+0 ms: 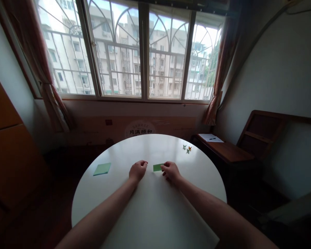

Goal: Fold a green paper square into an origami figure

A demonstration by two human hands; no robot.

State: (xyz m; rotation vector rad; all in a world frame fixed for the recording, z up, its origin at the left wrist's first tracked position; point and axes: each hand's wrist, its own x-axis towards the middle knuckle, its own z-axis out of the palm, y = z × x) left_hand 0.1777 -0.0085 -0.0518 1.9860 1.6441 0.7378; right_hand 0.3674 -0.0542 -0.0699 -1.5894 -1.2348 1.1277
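Note:
My right hand (171, 171) pinches the right end of a small green piece of paper (157, 167), a flat rectangle held just above the white round table (147, 207). A short gap to the left of that paper is my left hand (138, 170), its fingers curled closed and its side resting near the tabletop. Nothing shows in its grip. Further left lies a stack of light green square paper (102, 169). At the far right of the table stand several tiny folded paper figures (188, 148), pale green and orange.
A wooden chair (228, 152) stands to the right of the table, with a white sheet (210, 138) and a dark pen on it. Beyond the table is a long printed box (171, 126) under a barred window. An orange-brown cabinet (7, 155) is at the left.

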